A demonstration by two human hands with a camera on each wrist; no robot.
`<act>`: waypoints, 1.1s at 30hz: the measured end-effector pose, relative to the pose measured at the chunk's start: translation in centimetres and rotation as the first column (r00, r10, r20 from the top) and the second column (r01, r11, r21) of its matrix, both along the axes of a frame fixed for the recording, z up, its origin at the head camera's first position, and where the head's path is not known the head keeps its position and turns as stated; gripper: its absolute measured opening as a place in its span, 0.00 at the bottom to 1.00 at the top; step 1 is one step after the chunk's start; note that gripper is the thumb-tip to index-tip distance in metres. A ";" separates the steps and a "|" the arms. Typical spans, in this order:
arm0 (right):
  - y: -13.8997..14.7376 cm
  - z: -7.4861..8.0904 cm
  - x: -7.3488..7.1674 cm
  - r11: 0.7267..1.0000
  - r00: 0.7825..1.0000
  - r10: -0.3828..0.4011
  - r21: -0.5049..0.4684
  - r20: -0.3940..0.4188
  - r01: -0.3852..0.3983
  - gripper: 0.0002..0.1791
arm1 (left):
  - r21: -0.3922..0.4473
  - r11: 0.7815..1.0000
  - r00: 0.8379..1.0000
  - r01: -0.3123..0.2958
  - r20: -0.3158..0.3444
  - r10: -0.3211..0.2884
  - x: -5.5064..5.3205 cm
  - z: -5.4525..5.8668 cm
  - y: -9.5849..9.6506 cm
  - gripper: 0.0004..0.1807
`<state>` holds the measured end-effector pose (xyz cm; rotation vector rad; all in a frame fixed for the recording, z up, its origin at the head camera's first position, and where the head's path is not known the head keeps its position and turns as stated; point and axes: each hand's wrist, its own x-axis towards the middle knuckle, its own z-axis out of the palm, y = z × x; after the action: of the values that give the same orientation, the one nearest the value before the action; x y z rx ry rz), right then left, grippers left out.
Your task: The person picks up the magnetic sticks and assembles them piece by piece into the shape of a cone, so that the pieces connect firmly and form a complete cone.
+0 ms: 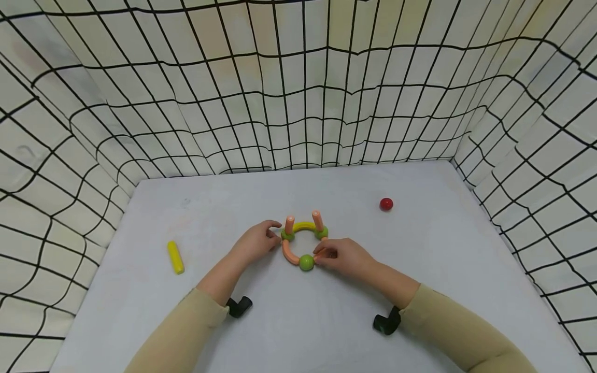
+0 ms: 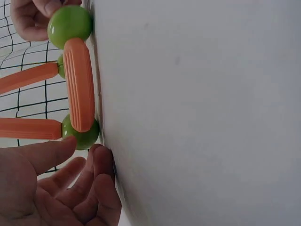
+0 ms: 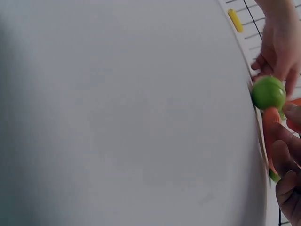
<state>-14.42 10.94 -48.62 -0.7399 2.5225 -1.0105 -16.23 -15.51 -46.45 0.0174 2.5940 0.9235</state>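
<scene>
On the table lies a ring of curved sticks and green balls. A yellow curved stick forms its back, an orange curved stick its left side. Two straight orange rods rise from the rear balls. My left hand is at the left green ball, thumb on it and fingertips right at its edge. With curled fingers my right hand pinches the right-hand orange stick, mostly hidden by the fingers, beside the front green ball.
A loose yellow stick lies to the left on the white table. Further back on the right is a red ball. Black netting over pale walls closes in the back and both sides.
</scene>
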 end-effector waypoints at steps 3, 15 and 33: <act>0.8 -0.1 -0.8 1.000 1.000 -0.016 0.022 0.002 0.016 0.13 | 0.003 0.999 0.999 -0.038 0.010 0.038 0.8 0.0 -0.1 0.24; 2.5 -0.5 -3.1 0.999 0.998 -0.009 0.050 0.060 0.006 0.17 | 0.051 0.998 0.999 -0.032 0.034 0.030 3.1 -0.1 0.7 0.22; 1.7 -0.6 -2.5 1.000 1.000 0.007 -0.010 0.031 -0.007 0.14 | 0.058 0.997 0.999 -0.045 0.005 0.045 2.6 -0.2 0.8 0.23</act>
<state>-16.91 12.63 -49.20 -0.7298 2.4889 -1.0254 -13.60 -14.67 -46.69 -0.0276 2.5730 1.0139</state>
